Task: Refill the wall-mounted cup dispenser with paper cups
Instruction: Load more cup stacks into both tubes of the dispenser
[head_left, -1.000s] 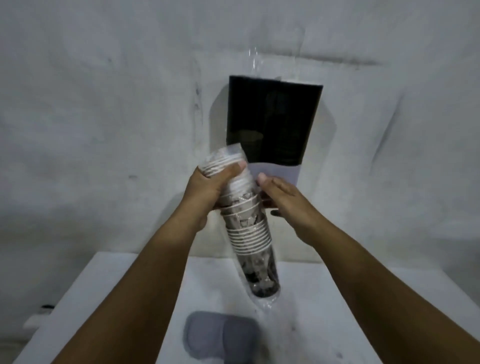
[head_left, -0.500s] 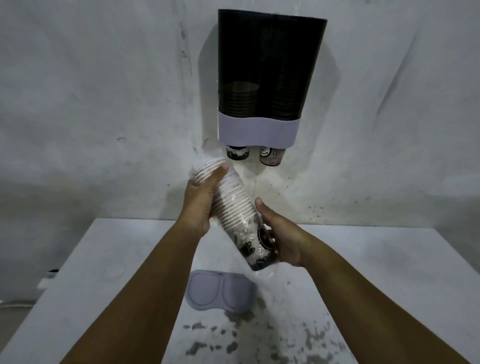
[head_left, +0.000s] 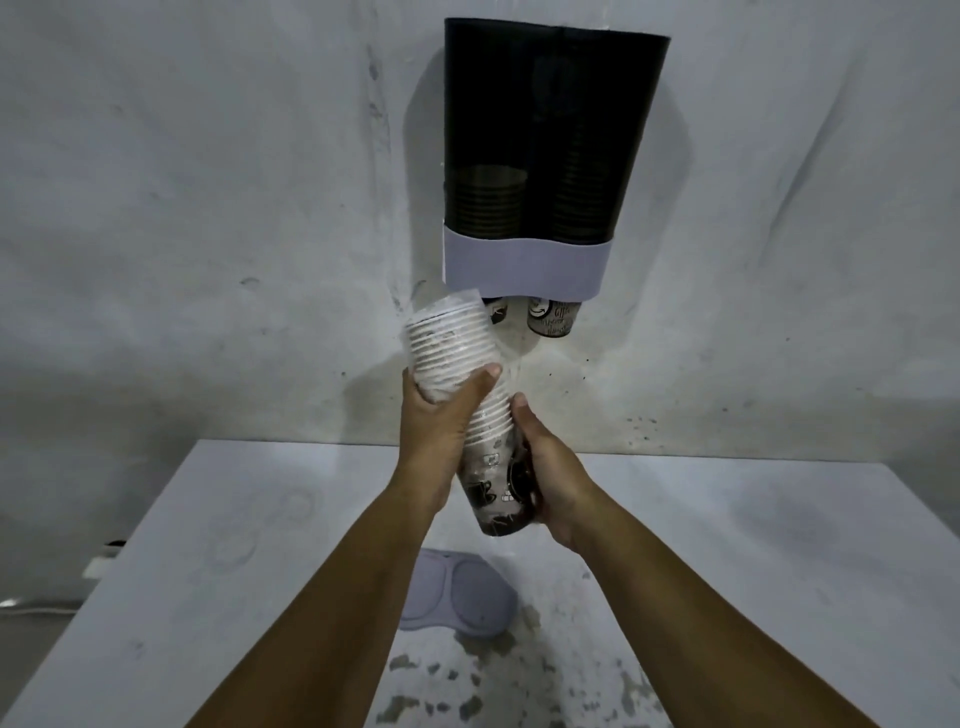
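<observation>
**Asker:** Rough grey plaster fills the background, but what is mounted on that wall (head_left: 208, 208)?

**Observer:** It carries the cup dispenser (head_left: 545, 156), a dark two-tube housing with a pale band at its base. Each tube holds a short column of cups, and one printed cup (head_left: 550, 322) pokes out below the right tube.

**Asker:** Where is the refill?

**Observer:** The person holds a sleeve of paper cups (head_left: 467, 410) in the air, above the far edge of the white table (head_left: 779, 545) and just below the dispenser's left outlet. The left hand (head_left: 441, 415) is wrapped around the upper part of the sleeve; the right hand (head_left: 550, 478) cups the printed bottom end. Both are closed firmly on it.

**Asker:** Which way does it point?

**Observer:** Its long axis runs nearly upright, tilted so the rims lean up and to the left, towards the wall, with the closed bases low and nearer the person.

**Asker:** What might go wrong?

**Observer:** Clear plastic wrap appears to cover the stack. If it slides off unevenly, loose cups could spill onto the table, near the grey oval lid (head_left: 457, 592). Lifting the tilted stack could also knock its rims against the outlets.
</observation>
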